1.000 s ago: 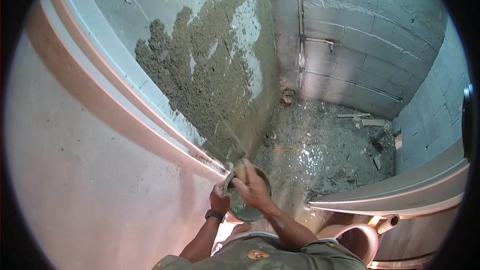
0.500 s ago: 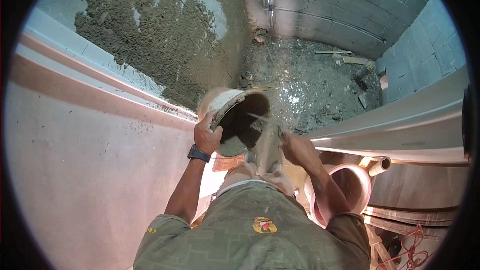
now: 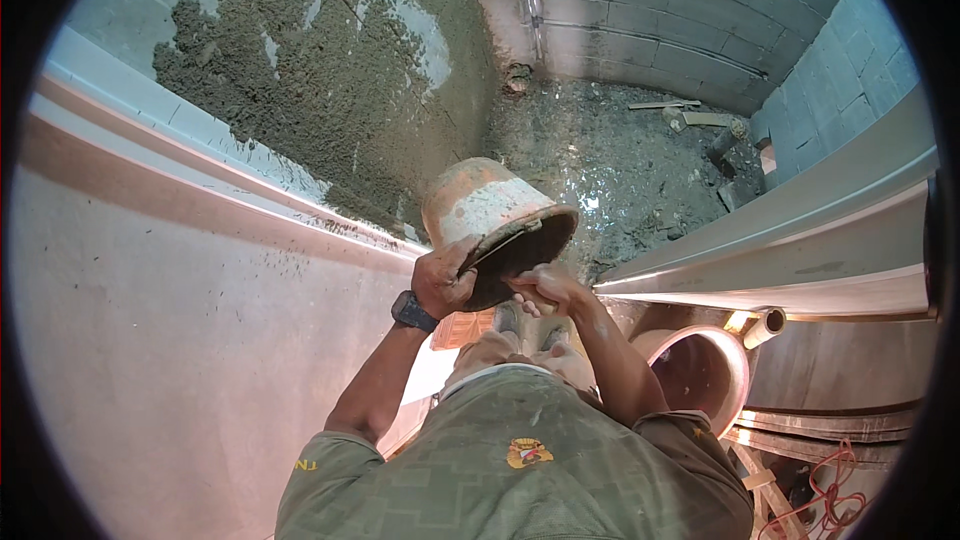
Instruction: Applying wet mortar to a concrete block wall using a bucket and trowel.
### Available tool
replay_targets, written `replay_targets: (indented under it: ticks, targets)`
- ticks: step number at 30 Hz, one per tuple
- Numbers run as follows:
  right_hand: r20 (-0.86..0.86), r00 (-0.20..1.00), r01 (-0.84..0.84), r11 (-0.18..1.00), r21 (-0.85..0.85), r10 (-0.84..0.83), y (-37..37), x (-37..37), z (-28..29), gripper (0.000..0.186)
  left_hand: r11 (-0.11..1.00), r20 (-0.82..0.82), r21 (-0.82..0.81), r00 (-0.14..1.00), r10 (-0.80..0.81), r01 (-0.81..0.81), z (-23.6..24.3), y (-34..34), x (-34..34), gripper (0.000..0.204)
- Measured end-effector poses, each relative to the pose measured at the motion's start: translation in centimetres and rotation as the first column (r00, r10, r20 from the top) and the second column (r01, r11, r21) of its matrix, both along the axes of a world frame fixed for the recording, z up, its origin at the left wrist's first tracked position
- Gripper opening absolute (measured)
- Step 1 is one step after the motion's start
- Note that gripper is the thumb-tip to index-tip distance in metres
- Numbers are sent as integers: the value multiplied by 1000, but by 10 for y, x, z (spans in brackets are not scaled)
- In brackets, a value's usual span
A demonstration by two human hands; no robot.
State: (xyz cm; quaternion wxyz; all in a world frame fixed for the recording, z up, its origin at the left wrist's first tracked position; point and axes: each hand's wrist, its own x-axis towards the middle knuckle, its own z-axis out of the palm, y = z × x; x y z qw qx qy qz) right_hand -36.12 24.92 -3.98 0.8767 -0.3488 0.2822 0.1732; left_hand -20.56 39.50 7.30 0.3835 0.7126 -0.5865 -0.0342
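Between two pale ledges, above a wet rubble floor (image 3: 640, 160), a bucket (image 3: 495, 215) is held out in front of the chest. It is orange, crusted with grey, and tipped so that its dark mouth faces down and toward the person, its bottom pointing away and up (a tilt that would suit emptying it, as a judgement only).

- Left hand (image 3: 445, 280): closed over the near rim at the bucket's lower left edge, fingers wrapped on the lip; a dark watch (image 3: 412, 311) is worn at the wrist. The grip at the rim appears to steady the tilt.
- Right hand (image 3: 540, 290): curled shut at the rim's lower right, seemingly on the lip or on something thin held against it; which of the two cannot be told. With the hands set either side of the mouth, the weight is shared.
- Mortar (image 3: 310, 90): a rough grey-green coat spread over the block wall at upper left, reaching down to the left ledge (image 3: 200, 140).
- Block wall (image 3: 680, 20): bare grey courses at the far end, with a thin pipe run along it.
- Clay pot (image 3: 700, 370): round, reddish, open-mouthed, below the right ledge (image 3: 800, 240), well apart from the bucket.
- Red cord (image 3: 830, 500): looped at lower right.
- Shirt (image 3: 520, 460): olive, patterned.
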Motion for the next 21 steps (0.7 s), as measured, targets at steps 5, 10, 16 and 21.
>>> replay_targets:
  ticks: [5,10,16,21]
  targets:
    - [296,946,-34,865,501,-134,7,-26,22,43,954,-133,26,944,301,-300,-17,11,25,45]
    - [303,905,230,943,240,-298,0,-40,53,49,894,-775,-75,590,226,-441,-51,11,61,47]
    - [285,764,524,815,247,-578,-3,-18,115,47,863,-677,60,615,405,-502,-98,23,83,42]
    - [491,239,940,326,99,-838,-23,12,157,39,841,-671,161,568,476,-516,-111,45,94,42]
